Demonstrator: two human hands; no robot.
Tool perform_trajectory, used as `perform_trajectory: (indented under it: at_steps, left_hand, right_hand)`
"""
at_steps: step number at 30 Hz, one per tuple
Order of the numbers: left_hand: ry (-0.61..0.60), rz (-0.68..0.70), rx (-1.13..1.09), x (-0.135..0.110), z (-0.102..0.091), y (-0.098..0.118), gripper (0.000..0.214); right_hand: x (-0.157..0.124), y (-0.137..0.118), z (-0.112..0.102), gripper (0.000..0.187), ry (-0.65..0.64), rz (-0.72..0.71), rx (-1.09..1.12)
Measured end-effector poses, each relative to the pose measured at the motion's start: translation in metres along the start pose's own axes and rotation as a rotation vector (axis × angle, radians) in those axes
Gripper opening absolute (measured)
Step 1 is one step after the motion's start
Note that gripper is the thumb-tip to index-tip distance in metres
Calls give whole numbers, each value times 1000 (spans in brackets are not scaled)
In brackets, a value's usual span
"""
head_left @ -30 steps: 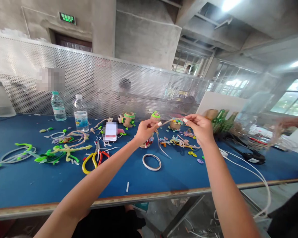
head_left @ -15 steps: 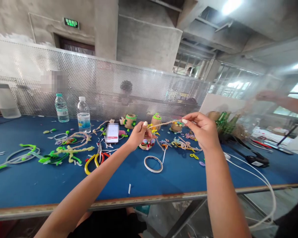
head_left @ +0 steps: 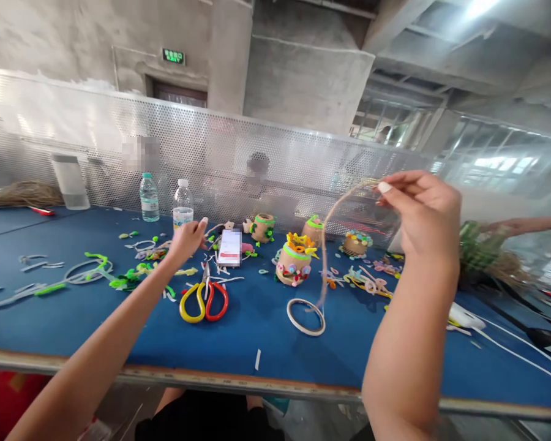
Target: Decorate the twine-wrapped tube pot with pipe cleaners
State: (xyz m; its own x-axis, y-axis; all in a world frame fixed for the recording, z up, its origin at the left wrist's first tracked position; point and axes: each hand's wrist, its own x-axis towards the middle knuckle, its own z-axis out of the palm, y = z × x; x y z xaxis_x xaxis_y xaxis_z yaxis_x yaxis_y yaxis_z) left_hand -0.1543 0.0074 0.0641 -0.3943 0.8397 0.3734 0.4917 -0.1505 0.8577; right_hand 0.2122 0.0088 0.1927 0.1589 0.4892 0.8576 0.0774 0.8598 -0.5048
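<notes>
My right hand (head_left: 422,211) is raised above the blue table (head_left: 96,318), its fingers pinched on one end of a pale pink pipe cleaner (head_left: 329,236) that curves down toward a white tape ring (head_left: 305,316). My left hand (head_left: 187,239) reaches out to the left over a tangle of pink and green pipe cleaners (head_left: 140,266), its fingers loosely curled and holding nothing that I can see. Yellow and red scissors (head_left: 204,297) lie just in front of it. A small decorated pot (head_left: 294,260) stands between my hands.
Two water bottles (head_left: 165,199) and a phone (head_left: 230,247) stand behind the clutter. More decorated pots (head_left: 263,226) line the perforated metal screen (head_left: 211,159). Green bottles (head_left: 475,248) and another person's arm (head_left: 528,225) are at the right. White cables (head_left: 509,343) trail off the right edge.
My left hand let go of the pipe cleaner and moved left toward the pile. My right hand rose, lifting the pipe cleaner's end. The camera turned left.
</notes>
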Motion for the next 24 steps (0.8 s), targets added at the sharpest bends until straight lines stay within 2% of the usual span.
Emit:
perform_trajectory:
  at_steps: [3, 5, 8, 11, 14, 17, 18, 19, 21, 22, 23, 24]
  left_hand:
    - [121, 18, 236, 13, -43, -27, 35]
    - [164, 29, 348, 17, -58, -40, 24]
    - [186, 47, 463, 20, -67, -52, 18]
    - [200, 42, 528, 21, -71, -57, 27]
    - [205, 39, 517, 21, -70, -56, 40]
    - [126, 99, 415, 6, -48, -35, 32]
    - [76, 139, 362, -4, -34, -23, 23]
    - [21, 196, 262, -16, -17, -9, 26]
    - [-341, 354, -243, -45, 23, 22, 65]
    - [-476, 383, -392, -59, 44, 36, 80]
    - [-561, 382, -503, -70, 63, 48, 85]
    - [-653, 369, -601, -78, 78, 57, 79]
  right_hand:
    - [-1, 0, 16, 13, 50, -15, 90]
    - [-4, 3, 27, 13, 36, -30, 115]
    - [-7, 7, 40, 11, -26, -92, 94]
    - [-9, 9, 44, 10, -68, -140, 58]
    - [-9, 10, 48, 12, -52, -168, 57]
    - [-12, 10, 59, 11, -40, -194, 113]
    - [-14, 9, 65, 10, -45, -193, 142]
    - [-18, 7, 72, 9, -57, -183, 173]
    - [-27, 0, 87, 9, -92, -152, 220]
    - [-33, -3, 94, 9, -119, -135, 227]
    - [-37, -7, 99, 10, -148, -124, 224]
    - [-41, -9, 103, 10, -170, -121, 213]
